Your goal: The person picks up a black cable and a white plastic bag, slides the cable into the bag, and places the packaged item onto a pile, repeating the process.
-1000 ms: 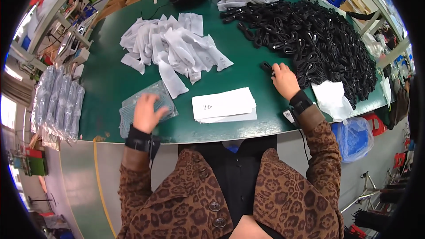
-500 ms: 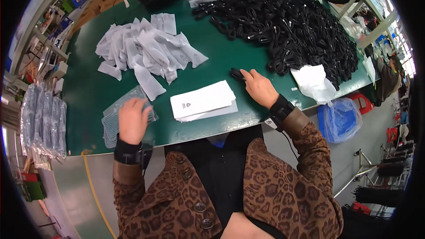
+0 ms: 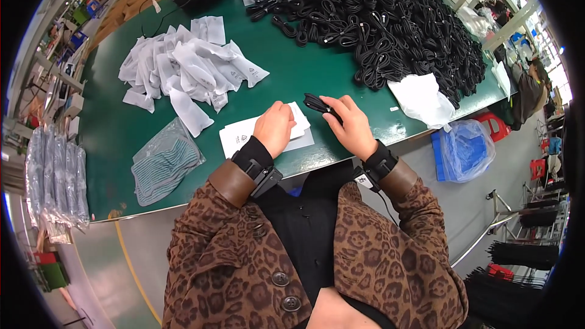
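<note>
My right hand [image 3: 352,128] pinches a coiled black cable [image 3: 315,103] between thumb and fingers, just above the table. To its left, a stack of flat white bags [image 3: 230,140] with small dark print lies near the table's front edge. My left hand [image 3: 275,127] reaches over that stack, its fingers curled closed at the open end of the top bag; the fingertips are partly hidden. Farther left sits a heap of filled white bags [image 3: 198,67]. At the far right spreads a big pile of coiled black cables [image 3: 390,30].
Grey-green striped gloves or cloths [image 3: 164,164] lie at the left front of the green table [image 3: 286,73]. Crumpled white plastic [image 3: 421,99] rests at the right edge, above a blue bin [image 3: 454,155] lined with clear plastic. Wrapped bundles [image 3: 55,176] hang at the left.
My left hand has left the striped cloths and moved right onto the white bag stack. My right hand has lifted the cable slightly and turned it. The whole view has shifted a little.
</note>
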A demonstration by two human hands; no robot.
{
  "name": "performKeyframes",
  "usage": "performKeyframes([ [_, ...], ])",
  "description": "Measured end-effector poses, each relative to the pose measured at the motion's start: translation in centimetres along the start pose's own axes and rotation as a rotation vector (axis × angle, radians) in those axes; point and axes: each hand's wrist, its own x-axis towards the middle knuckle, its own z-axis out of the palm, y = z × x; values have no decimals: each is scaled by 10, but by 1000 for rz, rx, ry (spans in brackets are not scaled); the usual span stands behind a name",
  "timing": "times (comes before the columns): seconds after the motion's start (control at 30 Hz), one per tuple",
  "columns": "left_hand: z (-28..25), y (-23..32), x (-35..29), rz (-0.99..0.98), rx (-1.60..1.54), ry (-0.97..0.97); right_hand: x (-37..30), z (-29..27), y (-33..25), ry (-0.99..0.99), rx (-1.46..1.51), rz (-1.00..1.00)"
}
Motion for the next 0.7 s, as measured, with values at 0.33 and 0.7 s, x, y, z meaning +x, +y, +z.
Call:
performKeyframes([
  [0.33,-7,-4,-1,-276,-440,-3,-4,-2,-7,33,-69,-171],
  [0.7,-21,8,-5,152,-213,90,0,-6,-1,-117,-47,-289],
])
